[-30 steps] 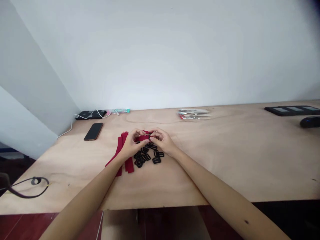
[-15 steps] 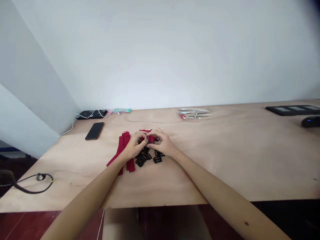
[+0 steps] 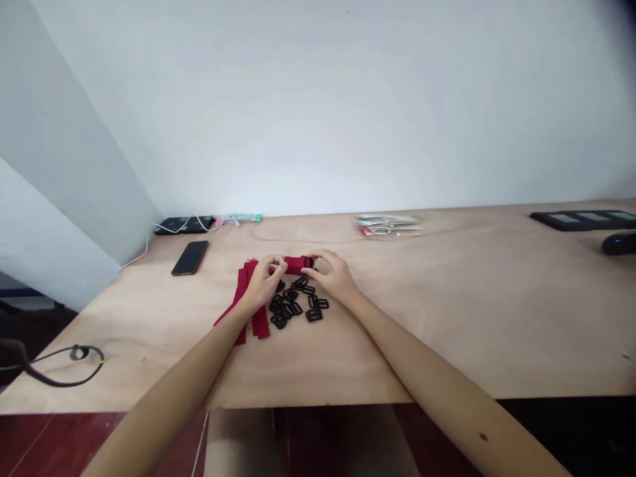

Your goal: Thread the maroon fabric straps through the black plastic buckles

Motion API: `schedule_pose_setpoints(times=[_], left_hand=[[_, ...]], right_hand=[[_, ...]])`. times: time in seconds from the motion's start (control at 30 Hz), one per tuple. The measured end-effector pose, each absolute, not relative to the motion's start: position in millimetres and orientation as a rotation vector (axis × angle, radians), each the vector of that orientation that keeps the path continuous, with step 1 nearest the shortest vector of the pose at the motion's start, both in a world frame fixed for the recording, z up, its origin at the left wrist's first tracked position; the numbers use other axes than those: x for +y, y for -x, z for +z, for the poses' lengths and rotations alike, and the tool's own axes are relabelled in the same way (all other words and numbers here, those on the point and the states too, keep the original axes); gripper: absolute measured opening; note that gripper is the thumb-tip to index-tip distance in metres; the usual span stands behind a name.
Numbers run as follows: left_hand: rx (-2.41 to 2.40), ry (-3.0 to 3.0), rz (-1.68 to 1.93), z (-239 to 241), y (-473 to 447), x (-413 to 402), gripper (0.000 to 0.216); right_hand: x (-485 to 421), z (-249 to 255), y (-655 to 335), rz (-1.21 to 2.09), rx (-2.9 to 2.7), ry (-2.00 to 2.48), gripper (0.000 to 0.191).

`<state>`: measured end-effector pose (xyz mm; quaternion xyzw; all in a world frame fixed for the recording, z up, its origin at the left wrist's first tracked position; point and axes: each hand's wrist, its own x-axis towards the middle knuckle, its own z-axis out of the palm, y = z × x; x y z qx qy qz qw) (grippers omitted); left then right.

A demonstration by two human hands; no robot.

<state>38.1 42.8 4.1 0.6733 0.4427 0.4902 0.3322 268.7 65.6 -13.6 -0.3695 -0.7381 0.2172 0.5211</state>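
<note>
Between my two hands a short red webbing strap is stretched, with a black slider buckle at its right end. My left hand is closed, its fingertips pinching the strap's left end. Thumb and forefinger of my right hand grip the buckle end from the right. Just below lie several loose black slider buckles on the table. More red straps lie in a bundle, partly hidden under my left hand and wrist.
On the wooden table, a phone lies to the left. Behind it sits a black box with a white cable. Plastic packets rest near the wall. A black tray and a dark mouse-like object are far right.
My hands have moved apart, the right one going rightward and the left one slightly left. The strap and its buckle now show between them, and more loose buckles are uncovered.
</note>
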Motion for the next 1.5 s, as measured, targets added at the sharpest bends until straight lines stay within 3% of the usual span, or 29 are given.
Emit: schedule_pose_setpoints(times=[0.33,0.57,1.03,1.33,1.5], left_hand=[[1.288,-1.637,1.524,0,-31,47,0.029],[1.361,-1.481,1.678,7,-15,58,0.038],[1.744,-2.335,0.636,12,42,17,0.012],[1.846,-2.121,0.606,22,47,-2,0.009],[1.858,-2.084,0.663,26,53,-9,0.024]], right_hand=[[96,-31,-278,0.534,-1.877,1.001,0.015],[97,-36,-278,0.488,-1.832,0.979,0.026],[86,-28,-278,0.732,-1.645,0.982,0.031],[79,-24,-275,0.682,-1.771,1.079,0.047],[74,-26,-269,0.633,-1.896,0.984,0.038]])
